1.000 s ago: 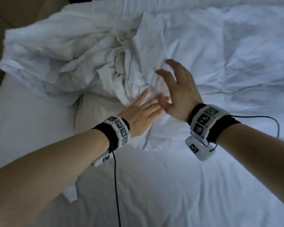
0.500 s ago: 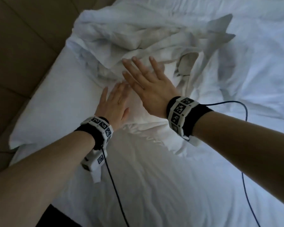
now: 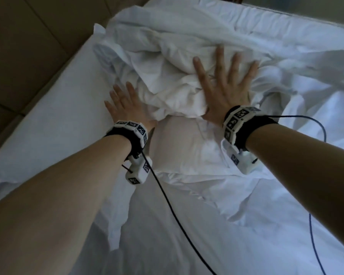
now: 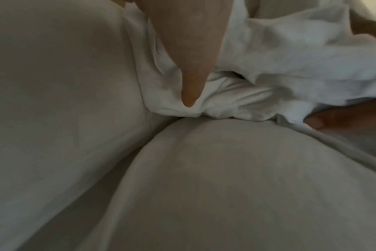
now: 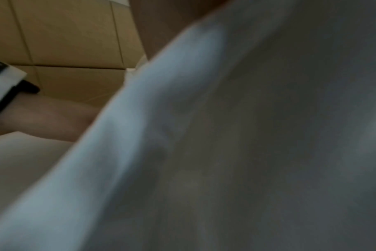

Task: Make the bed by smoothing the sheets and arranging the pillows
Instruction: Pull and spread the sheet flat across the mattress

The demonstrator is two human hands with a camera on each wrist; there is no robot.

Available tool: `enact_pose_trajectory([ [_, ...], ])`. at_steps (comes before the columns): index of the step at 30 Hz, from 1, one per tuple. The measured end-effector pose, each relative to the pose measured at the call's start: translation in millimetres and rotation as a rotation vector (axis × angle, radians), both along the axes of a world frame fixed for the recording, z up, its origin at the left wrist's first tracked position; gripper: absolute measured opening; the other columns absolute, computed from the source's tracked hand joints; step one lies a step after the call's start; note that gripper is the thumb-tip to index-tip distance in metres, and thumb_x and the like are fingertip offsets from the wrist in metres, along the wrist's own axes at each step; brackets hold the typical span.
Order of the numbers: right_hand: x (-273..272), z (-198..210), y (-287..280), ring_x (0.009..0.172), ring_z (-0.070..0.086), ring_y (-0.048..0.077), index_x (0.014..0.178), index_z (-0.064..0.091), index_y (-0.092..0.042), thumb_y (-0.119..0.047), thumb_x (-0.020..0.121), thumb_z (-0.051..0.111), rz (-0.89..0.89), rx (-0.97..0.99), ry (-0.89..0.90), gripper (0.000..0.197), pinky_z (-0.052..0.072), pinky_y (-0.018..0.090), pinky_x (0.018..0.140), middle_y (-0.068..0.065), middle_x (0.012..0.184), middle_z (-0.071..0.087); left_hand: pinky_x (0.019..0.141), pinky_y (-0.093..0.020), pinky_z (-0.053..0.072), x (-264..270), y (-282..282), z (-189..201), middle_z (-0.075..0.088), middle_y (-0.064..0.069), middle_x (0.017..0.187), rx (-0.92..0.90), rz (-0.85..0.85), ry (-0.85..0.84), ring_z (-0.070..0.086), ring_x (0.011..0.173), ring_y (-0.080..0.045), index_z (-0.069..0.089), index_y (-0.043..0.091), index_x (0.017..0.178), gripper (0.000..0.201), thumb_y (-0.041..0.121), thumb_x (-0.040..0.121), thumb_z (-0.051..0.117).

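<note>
A bunched white sheet (image 3: 167, 76) lies heaped at the head of the bed, over the top of a white pillow (image 3: 179, 147). My right hand (image 3: 224, 84) lies flat on the heap with its fingers spread wide. My left hand (image 3: 125, 102) rests flat on the mattress at the heap's left edge, fingers straight, partly tucked against the folds. In the left wrist view a finger (image 4: 191, 95) presses into the crumpled sheet (image 4: 290, 68) above the rounded pillow (image 4: 225, 178). The right wrist view is filled with blurred white fabric (image 5: 247, 135).
A padded tan headboard (image 3: 38, 46) runs along the left of the bed. The fitted sheet (image 3: 187, 235) covers the mattress toward me, with wrinkles on the right. Black cables (image 3: 167, 199) trail from both wristbands across the bed.
Both hands have slid up toward the head of the bed and spread apart. The right hand now lies flat on the bunched sheet; the left has dropped to its left edge.
</note>
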State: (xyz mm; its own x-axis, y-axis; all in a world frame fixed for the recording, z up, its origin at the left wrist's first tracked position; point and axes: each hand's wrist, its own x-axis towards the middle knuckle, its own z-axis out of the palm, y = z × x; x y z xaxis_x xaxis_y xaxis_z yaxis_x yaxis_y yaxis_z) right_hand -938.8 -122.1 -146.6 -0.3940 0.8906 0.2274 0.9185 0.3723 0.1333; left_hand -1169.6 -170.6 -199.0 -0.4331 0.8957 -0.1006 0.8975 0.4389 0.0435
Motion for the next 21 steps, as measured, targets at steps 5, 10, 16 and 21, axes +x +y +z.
enact_pose_trajectory([
  [5, 1, -31, 6, 0.14, 0.01, 0.058, 0.154, -0.01, -0.032, -0.054, 0.081, 0.061, -0.048, -0.065, -0.022, 0.104, 0.004, 0.076, 0.105, 0.026, 0.159, -0.003, 0.107, -0.068, 0.022, -6, 29, -12, -0.009, -0.03, 0.157, 0.037, -0.086, 0.074, 0.009, 0.143, -0.05, -0.013, 0.015, 0.153, 0.12, 0.054, 0.077, 0.071],
  [10, 4, -46, 3, 0.133, 0.029, 0.056, 0.155, -0.004, -0.022, -0.031, 0.094, 0.042, -0.051, -0.143, -0.039, 0.077, 0.013, 0.07, 0.108, 0.03, 0.156, 0.014, 0.102, -0.064, 0.036, -11, 63, -8, 0.006, -0.029, 0.157, 0.116, -0.18, -0.034, 0.016, 0.143, -0.047, 0.005, 0.009, 0.155, 0.077, 0.037, 0.096, 0.046],
  [16, 31, -26, 18, 0.105, 0.054, 0.041, 0.153, 0.022, -0.011, -0.019, 0.095, 0.028, -0.062, -0.036, -0.001, 0.059, 0.041, 0.055, 0.089, 0.023, 0.133, 0.05, 0.107, -0.05, 0.038, 22, 117, 35, 0.04, -0.026, 0.144, 0.163, -0.065, -0.341, 0.043, 0.13, -0.042, 0.024, 0.003, 0.15, 0.08, 0.011, 0.083, 0.066],
  [21, 98, 2, 58, 0.092, 0.058, 0.037, 0.151, 0.029, -0.011, -0.018, 0.092, 0.043, -0.338, 0.004, 0.052, 0.061, 0.046, 0.051, 0.08, 0.015, 0.116, 0.059, 0.109, -0.059, 0.03, 135, 190, 128, 0.018, -0.018, 0.158, 0.293, -0.666, -0.08, 0.023, 0.14, -0.047, 0.034, 0.015, 0.147, 0.061, 0.017, 0.089, 0.054],
])
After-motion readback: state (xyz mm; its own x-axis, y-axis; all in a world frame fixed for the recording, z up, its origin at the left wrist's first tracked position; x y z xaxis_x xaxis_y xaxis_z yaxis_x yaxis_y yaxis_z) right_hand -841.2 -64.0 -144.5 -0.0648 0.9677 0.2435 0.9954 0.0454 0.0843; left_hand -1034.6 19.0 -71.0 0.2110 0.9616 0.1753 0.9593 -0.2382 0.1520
